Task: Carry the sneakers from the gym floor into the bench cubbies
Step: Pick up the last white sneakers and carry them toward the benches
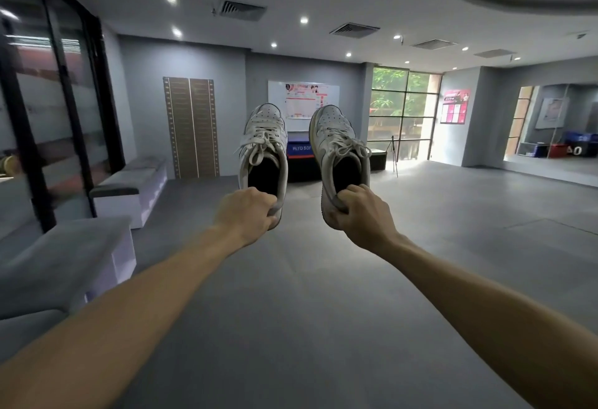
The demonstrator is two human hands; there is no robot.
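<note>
Heel of left sneaker (263, 146) gripped by left hand (247, 214); right sneaker (339, 149) heel pinched by right hand (360, 214); both held above gym floor (307, 295), benches (129, 188) at left.

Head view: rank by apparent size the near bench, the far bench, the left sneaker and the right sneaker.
1. Near bench, though closeness to the camera inflates it.
2. Far bench.
3. Left sneaker and right sneaker look alike; no ranking between them.

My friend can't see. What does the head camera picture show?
Two outstretched arms hold up a pair of white sneakers by their heels: left hand grips the left sneaker, right hand the right sneaker. A grey-topped white bench stands on the left.
</note>
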